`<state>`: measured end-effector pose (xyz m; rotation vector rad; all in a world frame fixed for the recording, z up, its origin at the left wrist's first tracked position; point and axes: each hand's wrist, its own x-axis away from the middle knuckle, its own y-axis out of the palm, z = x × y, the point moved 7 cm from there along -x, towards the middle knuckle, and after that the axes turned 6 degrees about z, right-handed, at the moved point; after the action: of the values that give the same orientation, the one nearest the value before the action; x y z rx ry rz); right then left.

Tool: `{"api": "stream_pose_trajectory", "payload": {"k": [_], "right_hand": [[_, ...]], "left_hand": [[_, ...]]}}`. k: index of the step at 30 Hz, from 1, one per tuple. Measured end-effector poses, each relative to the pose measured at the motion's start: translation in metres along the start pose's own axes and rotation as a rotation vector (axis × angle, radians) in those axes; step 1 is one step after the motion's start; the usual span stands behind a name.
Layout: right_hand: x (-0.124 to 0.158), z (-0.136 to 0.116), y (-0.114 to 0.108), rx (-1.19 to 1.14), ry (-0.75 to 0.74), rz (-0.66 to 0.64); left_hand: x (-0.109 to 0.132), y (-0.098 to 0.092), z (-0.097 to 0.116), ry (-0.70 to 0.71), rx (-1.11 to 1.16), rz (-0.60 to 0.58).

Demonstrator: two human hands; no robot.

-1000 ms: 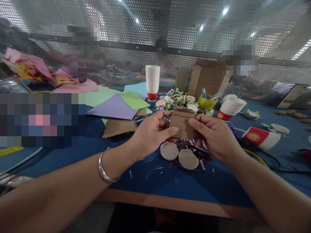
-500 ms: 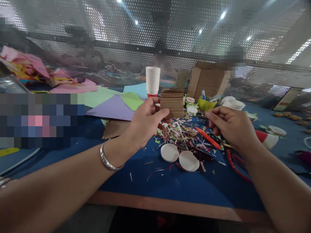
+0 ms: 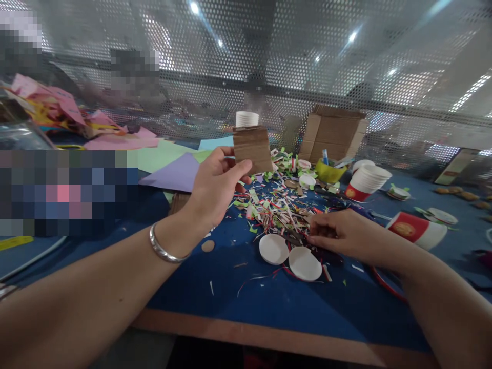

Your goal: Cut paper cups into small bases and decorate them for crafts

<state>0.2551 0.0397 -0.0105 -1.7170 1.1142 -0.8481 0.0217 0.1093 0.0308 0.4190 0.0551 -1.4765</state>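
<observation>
A square of brown corrugated cardboard (image 3: 252, 148) is upright in my left hand (image 3: 215, 187), pinched between thumb and fingers above the blue table. My right hand (image 3: 338, 231) is low over the right side of a heap of paper scraps (image 3: 274, 205), fingers curled at a dark object. What its fingertips grip is too hidden to make out. Just left of and below that hand, two white paper discs (image 3: 273, 249) lie side by side. A small brown disc (image 3: 208, 246) rests below my left hand.
White cups (image 3: 246, 119) are stacked behind the cardboard. Farther right are a yellow-green container (image 3: 329, 170), stacked red-and-white cups (image 3: 367, 182) and a tipped cup (image 3: 417, 230). Coloured paper sheets (image 3: 169, 174) cover the back left. An open cardboard box (image 3: 334, 136) leans at the back.
My right hand has come down and left onto the scrap heap, over where the orange tool was. My left hand has shifted left with the cardboard, and a small brown disc now shows below it.
</observation>
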Motion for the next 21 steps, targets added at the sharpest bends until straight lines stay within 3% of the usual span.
{"api": "stream_pose_trajectory", "payload": {"k": [2,7,11,15,21], "right_hand": [[0.001,0.003,-0.005,0.020,-0.005,0.035],[0.013,0.028,-0.032,0.053,0.075,0.279],[0.039,0.040,-0.045,0.012,0.203,0.356],[0.074,0.046,-0.059,0.026,0.341,0.549],[0.101,0.068,-0.032,0.063,0.424,0.376]], "left_hand": [[0.002,0.002,0.000,-0.001,-0.009,-0.023],[0.005,0.002,-0.003,-0.051,0.001,-0.021],[0.003,0.000,-0.004,-0.068,0.017,-0.006],[0.003,-0.001,-0.006,-0.072,-0.006,0.004],[0.007,0.003,-0.008,-0.087,-0.009,-0.050]]}}
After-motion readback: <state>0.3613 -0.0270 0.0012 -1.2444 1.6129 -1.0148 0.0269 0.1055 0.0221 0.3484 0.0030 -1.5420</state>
